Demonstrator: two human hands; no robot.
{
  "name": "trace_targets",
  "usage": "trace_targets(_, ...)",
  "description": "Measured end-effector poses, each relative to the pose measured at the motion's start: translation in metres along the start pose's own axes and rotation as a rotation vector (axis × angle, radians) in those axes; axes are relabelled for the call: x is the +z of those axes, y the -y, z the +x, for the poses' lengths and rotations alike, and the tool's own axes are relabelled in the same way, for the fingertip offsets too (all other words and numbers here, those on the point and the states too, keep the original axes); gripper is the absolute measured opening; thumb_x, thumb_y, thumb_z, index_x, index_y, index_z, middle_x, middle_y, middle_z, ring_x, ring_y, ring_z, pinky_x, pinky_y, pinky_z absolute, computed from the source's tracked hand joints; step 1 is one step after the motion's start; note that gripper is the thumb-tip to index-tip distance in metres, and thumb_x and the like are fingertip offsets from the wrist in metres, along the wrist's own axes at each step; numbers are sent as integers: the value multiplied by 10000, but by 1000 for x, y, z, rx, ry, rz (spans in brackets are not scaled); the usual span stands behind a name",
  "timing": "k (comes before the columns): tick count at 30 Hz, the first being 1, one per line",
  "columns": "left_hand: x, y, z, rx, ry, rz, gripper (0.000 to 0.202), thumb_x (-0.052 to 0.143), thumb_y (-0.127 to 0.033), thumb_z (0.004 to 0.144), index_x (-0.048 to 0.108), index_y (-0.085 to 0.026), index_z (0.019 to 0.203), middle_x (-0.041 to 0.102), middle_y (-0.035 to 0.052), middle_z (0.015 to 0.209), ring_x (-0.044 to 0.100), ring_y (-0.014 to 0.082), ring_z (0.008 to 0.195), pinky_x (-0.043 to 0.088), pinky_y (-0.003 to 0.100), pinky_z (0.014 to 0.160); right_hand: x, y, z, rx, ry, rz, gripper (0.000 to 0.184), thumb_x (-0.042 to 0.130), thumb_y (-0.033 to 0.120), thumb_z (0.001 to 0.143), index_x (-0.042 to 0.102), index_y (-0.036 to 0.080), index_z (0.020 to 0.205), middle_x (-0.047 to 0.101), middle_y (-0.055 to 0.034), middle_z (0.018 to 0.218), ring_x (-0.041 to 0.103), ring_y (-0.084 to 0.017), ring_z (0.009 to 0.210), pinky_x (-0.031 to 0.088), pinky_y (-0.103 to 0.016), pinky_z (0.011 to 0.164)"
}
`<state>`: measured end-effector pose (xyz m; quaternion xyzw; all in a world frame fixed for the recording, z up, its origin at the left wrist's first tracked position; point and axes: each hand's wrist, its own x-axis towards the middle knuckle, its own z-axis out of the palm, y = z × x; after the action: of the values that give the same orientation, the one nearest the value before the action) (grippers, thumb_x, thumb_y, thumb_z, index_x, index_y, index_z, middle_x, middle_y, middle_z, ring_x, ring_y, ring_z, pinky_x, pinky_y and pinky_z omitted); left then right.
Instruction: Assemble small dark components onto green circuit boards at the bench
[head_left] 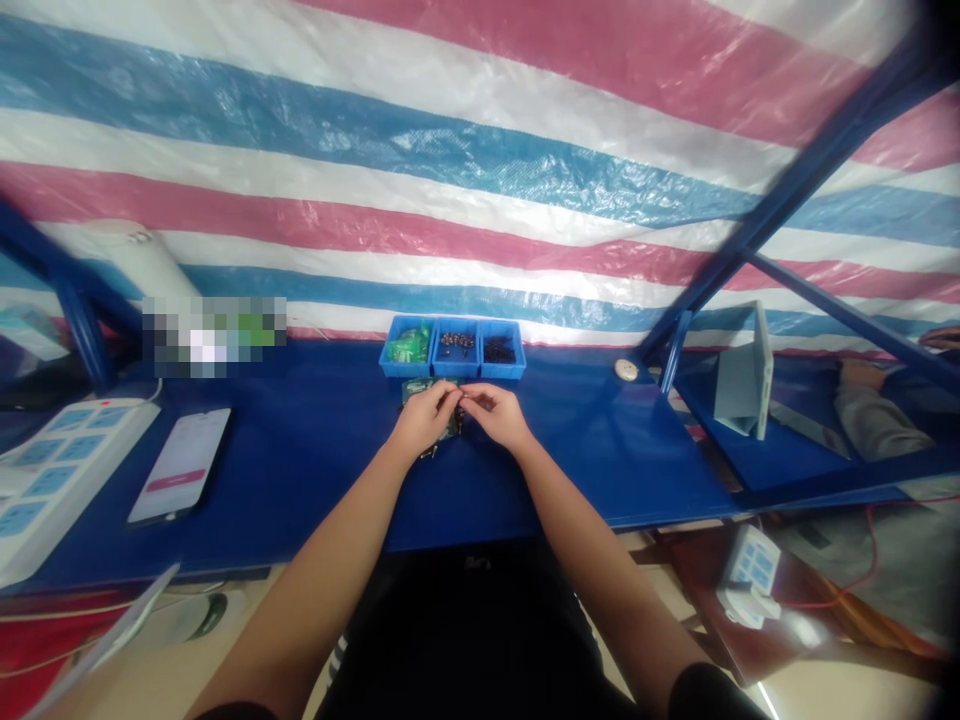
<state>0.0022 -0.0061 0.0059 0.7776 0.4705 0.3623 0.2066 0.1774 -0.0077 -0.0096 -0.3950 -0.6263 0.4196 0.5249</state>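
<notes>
My left hand (426,418) and my right hand (496,412) meet fingertip to fingertip, both with fingers pinched. Whatever lies between the fingertips is too small to make out. Beneath them, mostly covered by the left hand, is a dark green piece that looks like a circuit board (414,386), with small brass-coloured bits at its near edge. Just beyond the hands stand three joined blue bins. The left bin (385,366) holds green plastic packaging, the middle bin (455,368) small metallic parts, and the right bin (504,371) thin dark pieces like screws.
On the blue table (315,480), a phone (180,465) and a large white power strip (71,470) lie at left. A round cream object (626,370) sits right, near the blue frame. Past it stand a tablet (757,375) and another person's sleeve (874,415). Striped sheeting (480,180) hangs behind.
</notes>
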Motion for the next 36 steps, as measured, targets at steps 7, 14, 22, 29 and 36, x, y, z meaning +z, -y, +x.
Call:
trace_targets(7,-2,-3,0,0,-16,-22,288,436,-445,959,615,-230,1026,678,7,863,622,153,734,458,258,685,0,3,1,-32,-64,-78,288,676,375,818,738,204,1042,746,-68,987,702,-191,819,578,-330,790)
trace_targets(14,-3,-3,0,30,-35,-35,273,467,-426,940,627,-223,1027,664,-8,788,594,136,661,450,247,641,-1,3,2,-5,-53,-73,287,673,382,820,744,213,1041,745,-72,1017,706,-211,855,581,-357,803)
trace_targets(22,-6,-5,0,50,-10,-10,319,408,-441,967,630,-216,934,665,-2,793,602,140,689,441,249,657,2,7,1,-12,-67,-4,320,709,392,782,731,201,1037,744,-63,947,702,-198,847,583,-338,812)
trace_targets(29,-4,-4,0,15,-26,-39,310,468,-461,938,617,-235,1091,672,-3,795,605,146,660,463,255,651,-1,7,2,-4,-78,-50,302,673,398,811,731,193,1026,742,-74,1001,703,-196,849,576,-330,805)
trace_targets(36,-2,-1,1,9,-25,-5,314,416,-455,961,620,-218,991,678,17,837,629,162,740,463,263,687,0,6,2,-9,-57,-56,301,689,382,803,727,199,1038,741,-62,953,696,-189,834,572,-320,799)
